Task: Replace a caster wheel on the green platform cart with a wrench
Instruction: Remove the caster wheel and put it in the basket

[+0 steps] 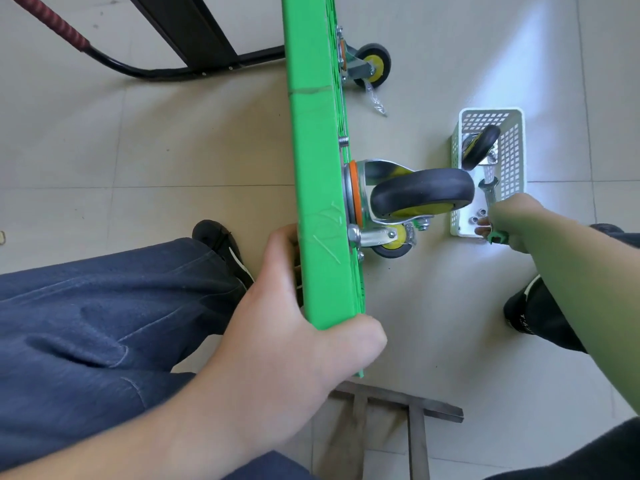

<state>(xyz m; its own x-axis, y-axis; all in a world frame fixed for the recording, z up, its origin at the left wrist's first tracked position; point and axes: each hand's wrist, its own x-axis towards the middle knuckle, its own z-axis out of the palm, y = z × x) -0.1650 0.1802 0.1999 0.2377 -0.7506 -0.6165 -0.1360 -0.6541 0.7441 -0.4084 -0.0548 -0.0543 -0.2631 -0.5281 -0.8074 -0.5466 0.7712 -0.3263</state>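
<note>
The green platform cart [317, 161] stands on its edge, running up the middle of the view. My left hand [294, 327] grips its near corner. A large caster wheel [422, 194] with a black tyre and yellow hub sticks out to the right of the cart's underside, with a second caster [393, 242] just below it. Another caster [372, 64] sits farther up the cart. My right hand [512, 216] reaches into a white basket [509, 150] and holds a silver wrench [490, 192] with a green grip. A spare caster [479, 147] lies in the basket.
Several small nuts [479, 216] lie on the basket floor. The cart's black folded handle [194, 32] lies at the top left. A clear plastic bag [375, 98] lies on the tiled floor. My knees and black shoes flank the cart. A metal frame [412, 417] lies at the bottom.
</note>
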